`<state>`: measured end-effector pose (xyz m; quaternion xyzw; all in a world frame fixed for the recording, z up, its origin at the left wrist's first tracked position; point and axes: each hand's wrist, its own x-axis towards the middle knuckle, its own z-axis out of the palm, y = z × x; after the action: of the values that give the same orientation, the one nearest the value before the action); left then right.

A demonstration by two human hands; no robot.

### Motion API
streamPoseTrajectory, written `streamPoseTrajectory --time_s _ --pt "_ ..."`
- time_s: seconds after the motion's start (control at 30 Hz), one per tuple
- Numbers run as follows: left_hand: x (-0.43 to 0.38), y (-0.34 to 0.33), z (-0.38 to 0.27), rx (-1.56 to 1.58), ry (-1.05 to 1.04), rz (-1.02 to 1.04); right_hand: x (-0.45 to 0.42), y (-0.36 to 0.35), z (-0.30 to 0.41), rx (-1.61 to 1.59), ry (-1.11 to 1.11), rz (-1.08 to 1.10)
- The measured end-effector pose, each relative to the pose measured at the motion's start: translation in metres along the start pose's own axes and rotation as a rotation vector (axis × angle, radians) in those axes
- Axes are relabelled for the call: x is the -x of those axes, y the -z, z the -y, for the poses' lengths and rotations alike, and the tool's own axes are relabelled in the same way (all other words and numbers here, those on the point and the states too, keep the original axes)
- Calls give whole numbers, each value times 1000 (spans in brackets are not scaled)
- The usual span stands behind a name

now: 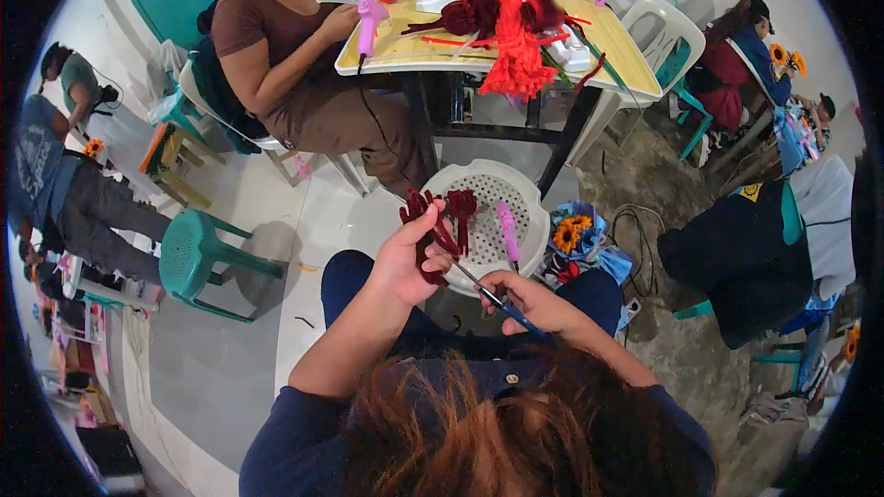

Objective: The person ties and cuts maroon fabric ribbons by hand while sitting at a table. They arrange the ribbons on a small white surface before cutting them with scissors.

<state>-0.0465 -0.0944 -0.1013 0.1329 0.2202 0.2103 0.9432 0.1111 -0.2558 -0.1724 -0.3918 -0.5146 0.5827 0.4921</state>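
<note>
My left hand (407, 266) grips a dark red bundle of chenille stems (413, 206), with loose ends showing above and below the fingers. In my right hand (530, 300) is a pair of scissors (512, 310), blue-handled and slim. Their metal tip reaches the dark red stems beside my left fingers; whether the blades are apart cannot be made out. Just beyond my hands stands a white plastic stool (535, 183) with a perforated seat. On its seat lie a second dark red chenille piece (462, 206) and a pink glue gun (508, 226).
A co-worker (266, 34) sits at a yellow table (400, 59) holding red chenille stems (514, 48) and another pink glue gun (370, 24). Right of the stool are a sunflower bouquet (572, 233) and a floor cable (646, 248). A green stool (190, 255) stands left.
</note>
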Motion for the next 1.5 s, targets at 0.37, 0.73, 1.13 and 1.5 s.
streamPoseTrajectory --time_s 0.37,0.73,1.13,1.5 --pt "-7 8 6 10 83 34 -5 -7 13 32 66 -58" --pt "-11 11 32 -231 55 -223 -26 -18 17 -11 70 -156" --pt "-8 5 19 -155 -5 -162 -14 -27 37 283 -56 -223" --pt "-49 50 19 -431 -61 -198 7 -7 23 -27 3 -646"
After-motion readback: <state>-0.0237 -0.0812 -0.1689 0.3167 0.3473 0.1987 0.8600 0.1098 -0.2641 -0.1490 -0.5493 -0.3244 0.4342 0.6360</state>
